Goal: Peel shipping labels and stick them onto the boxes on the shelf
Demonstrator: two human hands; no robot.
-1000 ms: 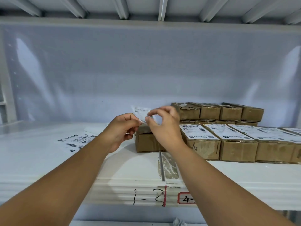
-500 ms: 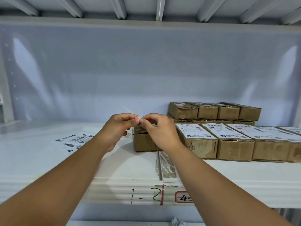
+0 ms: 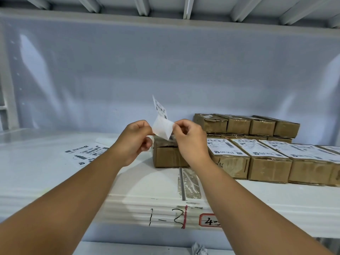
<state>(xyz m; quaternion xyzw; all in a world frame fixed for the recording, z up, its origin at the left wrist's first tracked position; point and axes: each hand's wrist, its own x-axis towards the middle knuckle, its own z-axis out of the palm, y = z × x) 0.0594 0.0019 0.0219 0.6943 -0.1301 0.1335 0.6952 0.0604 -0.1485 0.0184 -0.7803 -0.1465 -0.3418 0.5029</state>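
Since half a second earlier, the hands had been drawn slightly apart and the label opened out, its printed strip raised above a blank white flap stretched between them. One edge of the paper was pinched by the fingers of the left hand, the other by those of the right hand. Peeling was judged to be the step in hand, with the label held in the air just above the bare brown box at the left end of the row on the shelf. Next, the backing would need to be pulled fully free and the sticky face laid flat on that box. Which layer was sticker and which backing could not be told; the print was blurred, and the box's top was largely hidden behind the hands.
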